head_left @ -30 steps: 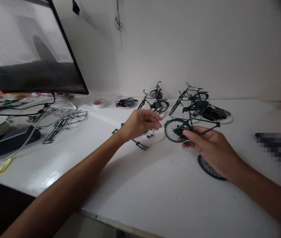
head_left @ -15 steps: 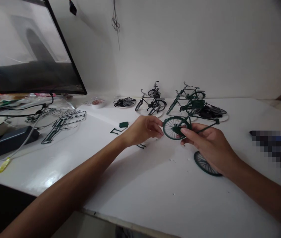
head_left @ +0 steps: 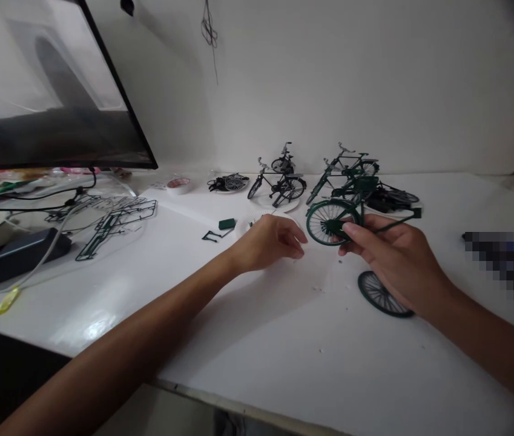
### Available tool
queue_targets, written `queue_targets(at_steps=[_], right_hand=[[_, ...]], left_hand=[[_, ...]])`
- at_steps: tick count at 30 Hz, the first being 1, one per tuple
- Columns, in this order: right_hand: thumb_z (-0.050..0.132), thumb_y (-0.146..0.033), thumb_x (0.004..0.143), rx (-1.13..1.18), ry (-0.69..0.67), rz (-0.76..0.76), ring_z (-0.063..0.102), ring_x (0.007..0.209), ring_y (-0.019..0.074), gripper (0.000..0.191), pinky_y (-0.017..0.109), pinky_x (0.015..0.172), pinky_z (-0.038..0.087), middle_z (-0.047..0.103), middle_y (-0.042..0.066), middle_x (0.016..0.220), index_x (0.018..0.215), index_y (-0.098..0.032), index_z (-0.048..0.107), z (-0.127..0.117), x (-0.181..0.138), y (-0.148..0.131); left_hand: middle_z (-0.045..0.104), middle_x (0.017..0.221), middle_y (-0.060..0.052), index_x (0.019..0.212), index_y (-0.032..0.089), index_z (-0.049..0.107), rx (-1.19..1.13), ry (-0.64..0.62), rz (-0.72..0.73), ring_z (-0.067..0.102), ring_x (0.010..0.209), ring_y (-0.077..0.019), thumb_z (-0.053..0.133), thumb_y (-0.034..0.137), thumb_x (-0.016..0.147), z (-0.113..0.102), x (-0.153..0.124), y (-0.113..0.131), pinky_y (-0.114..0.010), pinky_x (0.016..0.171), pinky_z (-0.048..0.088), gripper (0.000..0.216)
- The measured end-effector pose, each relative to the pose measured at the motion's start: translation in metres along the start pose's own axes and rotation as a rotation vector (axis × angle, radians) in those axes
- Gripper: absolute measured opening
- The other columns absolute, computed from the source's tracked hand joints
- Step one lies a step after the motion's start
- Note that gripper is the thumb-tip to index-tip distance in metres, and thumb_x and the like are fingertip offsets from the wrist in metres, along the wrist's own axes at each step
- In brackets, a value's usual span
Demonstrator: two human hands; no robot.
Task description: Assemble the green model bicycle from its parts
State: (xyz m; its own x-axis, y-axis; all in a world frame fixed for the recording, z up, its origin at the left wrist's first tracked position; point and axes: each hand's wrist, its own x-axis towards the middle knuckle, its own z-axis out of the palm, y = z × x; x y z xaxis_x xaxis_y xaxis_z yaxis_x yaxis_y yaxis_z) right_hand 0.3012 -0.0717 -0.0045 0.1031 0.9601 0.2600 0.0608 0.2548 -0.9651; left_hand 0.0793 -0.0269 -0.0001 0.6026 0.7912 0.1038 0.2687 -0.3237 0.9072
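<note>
In my right hand is a partly built green model bicycle, pinched at its hub area between thumb and fingers. It has one spoked wheel fitted at the left, and the frame points right. My left hand hovers left of that wheel, apart from it, with loosely curled fingers and nothing visible in them. A loose green wheel lies on the table below my right hand, which partly covers it. Beyond my left hand lie a small green block and a thin forked green part.
Several finished model bicycles stand or lie along the wall. A roll of tape and parts frames are at left, near a monitor and a dark box. Small scraps dot the white table.
The model bicycle and my right hand have moved slightly right. My left hand has drawn away from the wheel, widening the gap. The view has shifted a little.
</note>
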Motion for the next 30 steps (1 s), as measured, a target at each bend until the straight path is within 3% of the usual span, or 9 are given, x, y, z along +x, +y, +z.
queue_targets(at_steps=[4,9,12,19,30], right_hand=[[0.078,-0.036,0.080,0.017,0.022,-0.017,0.061,0.073,0.0152,0.014,0.030,0.065,0.054,0.067,0.002,0.086,0.082,-0.022,0.077,0.001,-0.001,-0.001],[0.079,-0.027,0.077,0.145,0.135,-0.117,0.063,0.078,0.0163,0.009,0.029,0.063,0.054,0.065,0.002,0.087,0.078,-0.020,0.074,0.005,-0.002,-0.013],[0.079,-0.023,0.077,0.200,0.197,-0.146,0.063,0.078,0.0158,0.008,0.027,0.060,0.054,0.066,0.002,0.086,0.080,-0.019,0.073,0.007,-0.001,-0.019],[0.080,-0.021,0.076,0.220,0.135,-0.126,0.063,0.081,0.0167,0.008,0.028,0.059,0.053,0.065,0.003,0.093,0.081,-0.018,0.074,0.006,-0.001,-0.017],[0.079,-0.025,0.077,0.182,0.058,-0.091,0.065,0.079,0.0168,0.008,0.027,0.059,0.053,0.064,0.001,0.087,0.078,-0.019,0.074,0.008,-0.002,-0.015]], left_hand=[[0.073,0.083,-0.006,0.095,0.014,0.066,-0.025,0.050,0.091,0.071,0.080,-0.0160,0.070,0.014,0.080,0.003,-0.004,0.011,-0.024,0.069,0.055,0.016],[0.071,0.082,-0.003,0.090,0.015,0.062,-0.022,0.197,0.221,0.070,0.080,-0.0146,0.067,0.011,0.083,0.012,-0.017,0.040,-0.024,0.070,0.055,0.010],[0.070,0.084,-0.003,0.087,0.017,0.058,0.023,0.281,0.311,0.068,0.081,-0.0142,0.064,0.011,0.085,0.023,-0.018,0.040,-0.025,0.073,0.055,0.008],[0.067,0.079,-0.002,0.077,0.017,0.053,0.293,0.105,0.230,0.061,0.074,-0.0140,0.057,0.006,0.081,0.040,-0.009,0.000,-0.027,0.066,0.048,0.013],[0.061,0.073,0.000,0.074,0.018,0.044,0.307,0.100,0.177,0.061,0.069,-0.0127,0.058,0.004,0.076,0.027,-0.007,0.002,-0.023,0.056,0.040,0.020]])
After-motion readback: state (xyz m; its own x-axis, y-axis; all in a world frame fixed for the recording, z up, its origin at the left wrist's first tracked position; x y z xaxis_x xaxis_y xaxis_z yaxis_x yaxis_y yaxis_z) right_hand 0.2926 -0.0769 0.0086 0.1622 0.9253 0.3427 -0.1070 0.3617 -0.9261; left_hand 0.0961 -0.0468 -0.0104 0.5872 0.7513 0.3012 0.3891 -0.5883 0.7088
